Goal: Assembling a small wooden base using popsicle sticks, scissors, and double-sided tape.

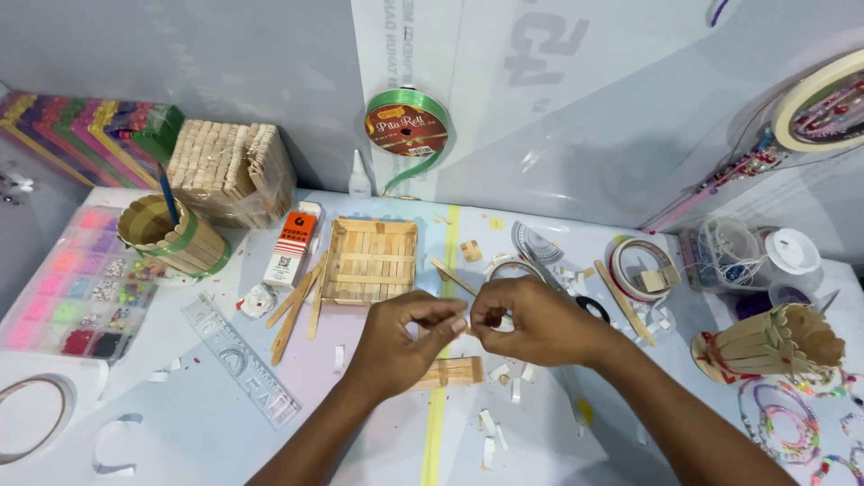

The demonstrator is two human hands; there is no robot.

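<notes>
A small white strip, prob. a bit of tape backing, (468,322) sat pinched between both sets of fingertips at the centre of the table, too small to identify w/ certainty. The left hand (405,340) had thumb and forefinger pressed together on one end; the right hand (531,322) pinched the other, fingers curled tight. Just beneath the hands lay a short bundle of craft sticks (450,372), partly hidden by the left hand. Around it, white paper scraps (493,432) littered the pale table (360,432).

Further out: a square stick tray (371,261), loose sticks (297,310) beside it, an orange-and-white glue box (292,243), a clear ruler (238,360), tape rolls (641,265) to the right, a stick-built cup (171,236) w/ a blue pencil at left, a bead organiser (76,288), and a green ribbon spool (407,126) on the wall.

Risks, as judged: the strip could tear or fold onto itself if pulled unevenly; sticky film might cling to a fingertip instead of peeling clean. A dropped piece would vanish among look-alike scraps. The bundle below, if only partly bonded, could shift under a resting wrist.
</notes>
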